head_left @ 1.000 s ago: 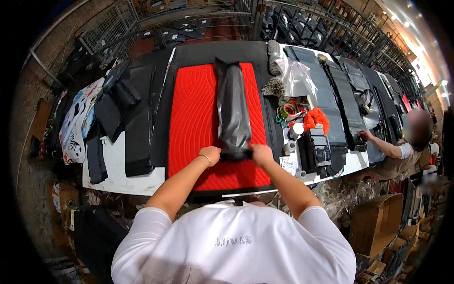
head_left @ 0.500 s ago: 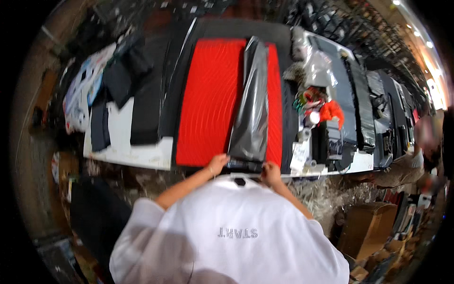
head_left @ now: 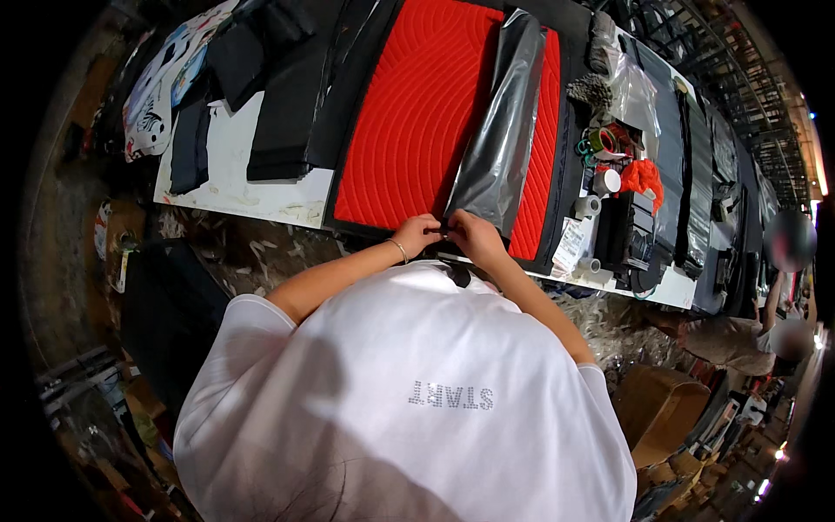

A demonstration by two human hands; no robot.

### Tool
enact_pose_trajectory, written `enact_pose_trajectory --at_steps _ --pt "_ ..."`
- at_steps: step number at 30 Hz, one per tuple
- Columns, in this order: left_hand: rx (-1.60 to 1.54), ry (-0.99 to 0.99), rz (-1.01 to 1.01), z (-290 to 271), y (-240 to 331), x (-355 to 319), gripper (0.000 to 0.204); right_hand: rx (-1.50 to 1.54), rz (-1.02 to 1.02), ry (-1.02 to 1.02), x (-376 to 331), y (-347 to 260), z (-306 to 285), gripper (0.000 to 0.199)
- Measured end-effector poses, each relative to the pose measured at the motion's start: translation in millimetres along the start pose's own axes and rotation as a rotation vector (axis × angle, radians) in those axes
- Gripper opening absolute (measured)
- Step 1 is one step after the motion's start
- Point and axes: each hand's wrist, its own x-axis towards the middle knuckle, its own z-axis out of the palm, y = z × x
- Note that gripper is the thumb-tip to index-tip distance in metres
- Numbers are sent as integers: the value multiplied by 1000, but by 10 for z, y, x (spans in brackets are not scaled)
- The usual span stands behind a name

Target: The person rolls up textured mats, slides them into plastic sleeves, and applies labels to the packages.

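A long, narrow black plastic bag (head_left: 500, 148) lies lengthwise on a red quilted mat (head_left: 422, 113) with a black border, and its near end reaches the table's front edge. At that end my left hand (head_left: 416, 236) is closed, fingertips pinching a dark bit of the plastic. Close beside it on the right, my right hand (head_left: 474, 237) is also closed on the bag's end, knuckles up. The fingertips of the two hands nearly meet. What exactly lies between them is partly hidden.
Folded black fabric (head_left: 287, 130) rests on the white table (head_left: 252, 196) at left. To the right sit tape rolls (head_left: 607, 181), an orange-red bundle (head_left: 642, 177) and a black box-like holder (head_left: 628, 230). A cardboard box (head_left: 661, 409) stands lower right; another person (head_left: 735, 341) is beyond.
My hands have come together from the two corners of the bag's near end, the right one moving inward. The view has tilted and shifted, so the table appears higher.
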Motion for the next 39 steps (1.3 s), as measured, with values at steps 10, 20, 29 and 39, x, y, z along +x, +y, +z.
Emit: enact_pose_trajectory --at_steps 10,20,29,39 --pt "-311 -97 -152 25 -34 -21 18 -463 -214 -41 -37 -24 190 12" --pt "-244 -253 -124 -30 269 63 13 1095 675 552 -1036 648 151 9" --pt "-170 -125 -321 -1 125 193 31 901 973 557 -2417 1234 286 15" --pt "320 -126 -2 23 354 240 22 -50 88 189 -552 128 5 29"
